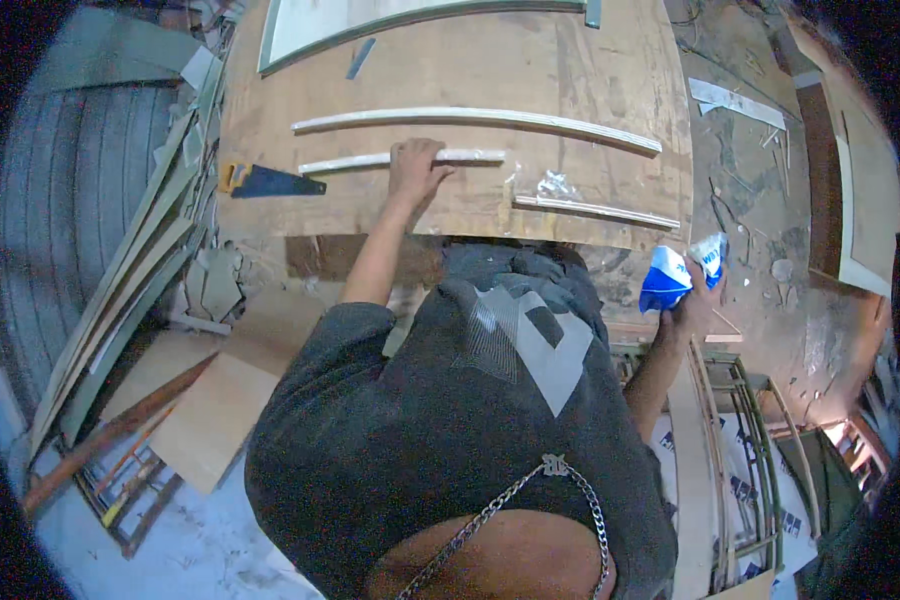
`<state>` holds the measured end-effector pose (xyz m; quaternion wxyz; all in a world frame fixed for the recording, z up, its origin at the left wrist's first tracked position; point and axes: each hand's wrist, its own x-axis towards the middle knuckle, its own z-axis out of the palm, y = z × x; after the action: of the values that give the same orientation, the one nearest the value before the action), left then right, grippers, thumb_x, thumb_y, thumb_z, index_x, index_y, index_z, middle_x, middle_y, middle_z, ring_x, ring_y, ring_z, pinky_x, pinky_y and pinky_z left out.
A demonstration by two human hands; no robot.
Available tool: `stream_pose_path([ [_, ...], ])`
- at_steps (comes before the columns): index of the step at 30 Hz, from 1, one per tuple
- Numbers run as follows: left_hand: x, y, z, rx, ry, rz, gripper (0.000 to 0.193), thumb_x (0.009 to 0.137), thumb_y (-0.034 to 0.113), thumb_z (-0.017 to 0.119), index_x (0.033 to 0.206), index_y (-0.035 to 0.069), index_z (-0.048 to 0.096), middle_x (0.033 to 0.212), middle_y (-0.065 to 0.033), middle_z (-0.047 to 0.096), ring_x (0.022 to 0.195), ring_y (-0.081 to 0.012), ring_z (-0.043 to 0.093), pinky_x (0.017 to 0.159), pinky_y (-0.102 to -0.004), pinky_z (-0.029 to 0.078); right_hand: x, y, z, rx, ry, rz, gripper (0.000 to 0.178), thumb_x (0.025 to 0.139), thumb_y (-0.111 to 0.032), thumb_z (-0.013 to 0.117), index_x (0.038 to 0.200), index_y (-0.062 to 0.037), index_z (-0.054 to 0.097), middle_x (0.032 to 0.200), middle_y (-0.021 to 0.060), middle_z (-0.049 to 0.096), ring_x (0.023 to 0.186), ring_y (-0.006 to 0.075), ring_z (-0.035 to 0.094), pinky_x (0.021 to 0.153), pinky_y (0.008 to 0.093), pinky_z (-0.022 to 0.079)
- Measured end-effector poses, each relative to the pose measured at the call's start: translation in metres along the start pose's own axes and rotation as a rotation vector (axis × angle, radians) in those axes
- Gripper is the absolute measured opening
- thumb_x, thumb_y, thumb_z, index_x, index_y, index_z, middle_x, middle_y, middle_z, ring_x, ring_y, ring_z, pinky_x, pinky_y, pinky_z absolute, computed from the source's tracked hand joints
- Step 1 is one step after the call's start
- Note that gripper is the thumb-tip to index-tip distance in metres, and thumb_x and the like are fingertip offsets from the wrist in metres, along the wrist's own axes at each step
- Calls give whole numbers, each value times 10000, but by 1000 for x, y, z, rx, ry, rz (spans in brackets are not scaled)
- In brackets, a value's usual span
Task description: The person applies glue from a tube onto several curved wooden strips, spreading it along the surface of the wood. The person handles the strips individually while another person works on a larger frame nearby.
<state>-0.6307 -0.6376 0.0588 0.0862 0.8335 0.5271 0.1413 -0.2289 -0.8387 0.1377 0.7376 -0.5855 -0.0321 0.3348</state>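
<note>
My left hand [417, 172] is closed round the middle of a short white strip [350, 162] lying on the plywood tabletop [590, 70]. Off the table's near right corner, my right hand [705, 295] grips a crumpled blue-and-white plastic bag [667, 280]. A longer white strip [480, 117] lies beyond the held one. Closer to the front edge, at the right, is another grooved strip [595, 211], with a small whitish crumpled scrap [555, 184] just behind it. To the left of my left hand lies a handsaw [275, 182] with a yellow handle.
A pale framed panel [370, 28] occupies the table's far side, near a small grey piece [361, 58]. Long boards [135, 300] lean at the left. Wooden frames [740, 450] stand at the lower right. Offcuts [738, 102] litter the floor on the right.
</note>
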Motion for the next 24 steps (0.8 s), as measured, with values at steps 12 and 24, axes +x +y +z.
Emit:
stream_pose_path([
  [12,36,19,-135,-429,-157,343,237,712,195,736,880,55,644,879,-83,644,808,-290,627,663,-363,499,-125,2,163,-762,-372,-486,380,648,-26,660,1020,-53,588,854,81,619,807,182,595,737,314,473],
  [24,54,27,-174,-686,-54,430,242,651,73,747,880,46,671,855,-91,649,769,-248,644,657,-339,513,-131,-31,196,-980,-636,-705,372,591,-41,560,962,-65,581,811,129,576,725,337,597,612,377,456],
])
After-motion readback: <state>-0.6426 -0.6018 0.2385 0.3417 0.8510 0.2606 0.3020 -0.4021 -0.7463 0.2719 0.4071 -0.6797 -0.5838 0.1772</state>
